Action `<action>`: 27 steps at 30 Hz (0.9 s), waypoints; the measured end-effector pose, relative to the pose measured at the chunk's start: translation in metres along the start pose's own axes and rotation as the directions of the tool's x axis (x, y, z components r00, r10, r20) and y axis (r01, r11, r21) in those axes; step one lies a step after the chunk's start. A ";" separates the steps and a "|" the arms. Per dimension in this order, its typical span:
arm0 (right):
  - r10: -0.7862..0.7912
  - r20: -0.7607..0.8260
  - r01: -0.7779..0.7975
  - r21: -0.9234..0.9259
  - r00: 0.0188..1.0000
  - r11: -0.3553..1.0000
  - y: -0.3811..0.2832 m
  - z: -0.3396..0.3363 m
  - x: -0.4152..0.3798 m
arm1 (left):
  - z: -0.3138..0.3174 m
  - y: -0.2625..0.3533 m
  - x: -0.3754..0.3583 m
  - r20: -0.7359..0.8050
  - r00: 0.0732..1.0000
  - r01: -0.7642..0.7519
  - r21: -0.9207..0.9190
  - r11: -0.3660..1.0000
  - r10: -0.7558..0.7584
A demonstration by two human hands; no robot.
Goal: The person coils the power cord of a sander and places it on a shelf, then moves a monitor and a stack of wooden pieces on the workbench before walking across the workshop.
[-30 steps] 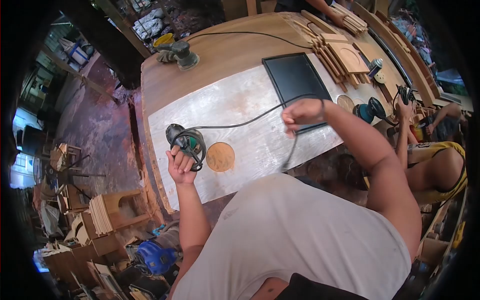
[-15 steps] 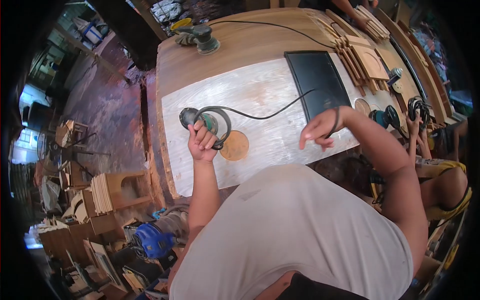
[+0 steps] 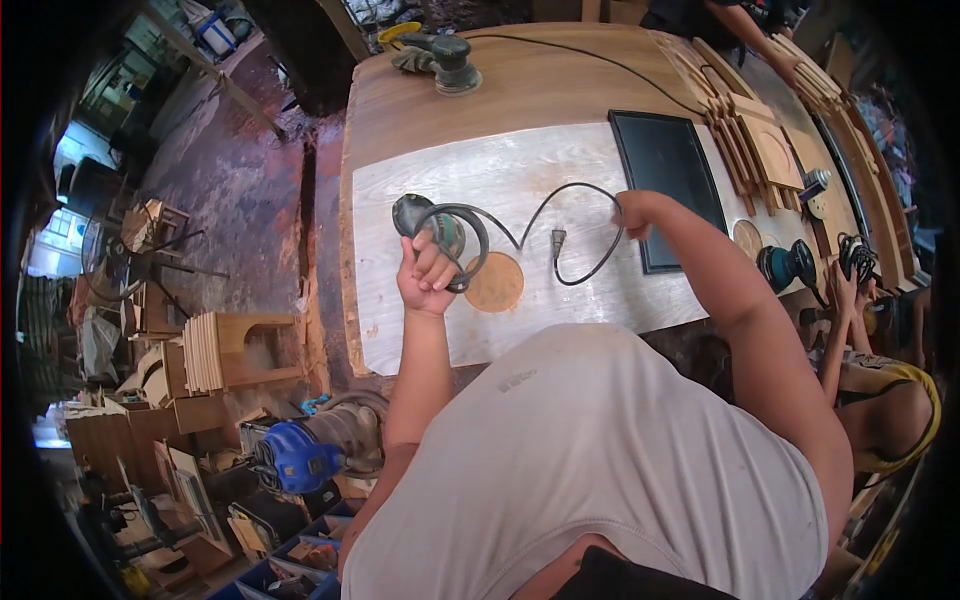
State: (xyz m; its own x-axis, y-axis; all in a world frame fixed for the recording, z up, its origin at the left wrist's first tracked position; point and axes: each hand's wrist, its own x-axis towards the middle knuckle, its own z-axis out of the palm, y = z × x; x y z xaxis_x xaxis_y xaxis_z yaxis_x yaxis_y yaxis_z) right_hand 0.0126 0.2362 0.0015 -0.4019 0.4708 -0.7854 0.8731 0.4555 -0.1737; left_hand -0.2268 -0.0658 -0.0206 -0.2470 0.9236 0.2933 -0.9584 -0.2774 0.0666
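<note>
My left hand [image 3: 430,272] is closed around the coiled black power cord [image 3: 484,240]. Behind its fingers, a green and black sander [image 3: 408,212] lies on the pale wood-grain board [image 3: 580,310]. Pinched in my right hand [image 3: 634,214] is the free stretch of that cord, at the near edge of a flat black panel [image 3: 672,180]. From there the cord loops down and back up to its plug [image 3: 558,243], which dangles over the board. A round tan disc [image 3: 494,282] lies beside my left hand.
Another sander [image 3: 452,65] stands at the table's far left. Stacked wooden frames and panels [image 3: 772,150] occupy the right side, where a person's arm [image 3: 745,30] reaches in. Nearer, another person's hands [image 3: 845,285] hold a coiled cord by a sander [image 3: 780,265]. A blue machine [image 3: 300,455] sits lower left.
My right hand has closed on the cord, and a loop with the plug now hangs between my hands. My left hand keeps its hold on the coil. The view has shifted slightly.
</note>
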 end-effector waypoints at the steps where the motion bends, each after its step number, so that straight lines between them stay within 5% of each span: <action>1: -0.008 -0.066 -0.009 -0.239 0.998 0.971 0.008 -0.007 0.002 | 0.000 0.001 -0.001 0.000 1.000 0.001 0.000 1.000 -0.001; 2: -0.029 -0.129 -0.034 -0.463 0.991 0.886 0.014 -0.014 0.005 | 0.000 0.001 -0.001 0.000 1.000 0.000 0.015 1.000 0.000; 3: -0.025 -0.131 -0.039 -0.460 0.991 0.887 0.011 -0.015 -0.001 | 0.000 0.001 0.000 0.001 1.000 0.003 0.027 1.000 -0.003; 4: -0.159 -0.509 0.027 -0.257 0.846 0.966 0.004 -0.015 -0.011 | 0.002 0.000 0.000 0.002 1.000 0.010 0.022 1.000 -0.010; 5: -0.169 -0.820 0.172 -0.088 0.547 0.981 -0.005 -0.012 -0.020 | 0.005 -0.001 0.001 -0.022 1.000 0.005 0.038 0.999 -0.004; 6: -0.276 -0.833 0.325 -0.124 0.479 0.938 -0.019 -0.005 -0.027 | 0.006 -0.003 0.002 -0.043 0.999 0.005 0.052 0.999 -0.002; 7: -0.283 -0.763 0.537 0.098 0.581 0.838 -0.046 0.007 -0.053 | 0.005 -0.005 0.004 -0.033 0.999 0.027 0.039 0.999 -0.026; 8: -0.468 -0.771 0.778 0.057 0.432 0.626 -0.057 0.037 -0.031 | 0.003 -0.005 0.004 -0.018 0.999 0.040 0.053 0.998 -0.039; 10: -0.620 -0.611 0.826 0.101 0.491 0.555 -0.095 0.071 -0.042 | 0.002 -0.009 0.011 -0.006 0.998 0.058 0.080 0.995 -0.057; 11: -0.649 -0.624 0.882 0.149 0.435 0.448 -0.105 0.084 -0.040 | 0.004 -0.010 0.011 -0.017 0.999 0.053 0.098 0.994 -0.051; 13: -0.742 -0.339 0.778 0.502 0.579 0.378 -0.108 0.076 -0.042 | 0.005 -0.007 0.012 -0.062 0.998 0.040 0.115 0.993 -0.033; 16: -0.545 -0.398 0.664 0.572 0.738 0.482 -0.072 0.041 -0.064 | 0.003 -0.001 0.007 -0.080 0.997 -0.002 0.101 0.995 0.010; 20: -0.604 -0.605 0.816 0.137 0.518 0.562 0.009 -0.041 -0.093 | 0.000 -0.001 -0.002 -0.090 0.995 -0.031 0.074 0.997 0.038; 21: -0.549 -0.651 0.771 0.089 0.525 0.631 0.024 -0.059 -0.109 | 0.000 -0.002 -0.003 -0.081 0.996 -0.023 0.065 0.998 0.028; 22: -0.385 -0.653 0.686 0.293 0.653 0.666 0.033 -0.073 -0.128 | 0.000 -0.004 -0.001 -0.053 0.999 0.001 0.047 0.999 0.001; 23: -0.332 -0.657 0.607 0.242 0.676 0.756 0.041 -0.089 -0.143 | -0.001 -0.006 0.002 -0.024 0.999 0.023 0.031 0.999 -0.022; 25: -0.422 -0.711 0.594 -0.008 0.563 0.805 0.063 -0.105 -0.136 | 0.001 -0.009 0.008 -0.005 1.000 0.030 0.047 0.998 -0.030; 26: -0.445 -0.698 0.610 -0.014 0.562 0.793 0.050 -0.105 -0.140 | 0.002 -0.010 0.011 -0.012 1.000 0.023 0.040 0.999 -0.023; 27: -0.432 -0.663 0.460 -0.146 0.612 0.876 0.038 -0.100 -0.151 | 0.004 -0.011 0.013 -0.017 1.000 0.020 0.030 0.999 -0.019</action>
State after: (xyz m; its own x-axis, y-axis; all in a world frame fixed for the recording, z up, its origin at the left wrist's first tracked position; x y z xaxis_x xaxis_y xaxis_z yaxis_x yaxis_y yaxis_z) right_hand 0.0788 0.2579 0.1729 -0.8058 0.5921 -0.0120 0.5397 0.7258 -0.4265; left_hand -0.2191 -0.0517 -0.0139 -0.2309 0.9332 0.2753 -0.9584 -0.2669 0.1009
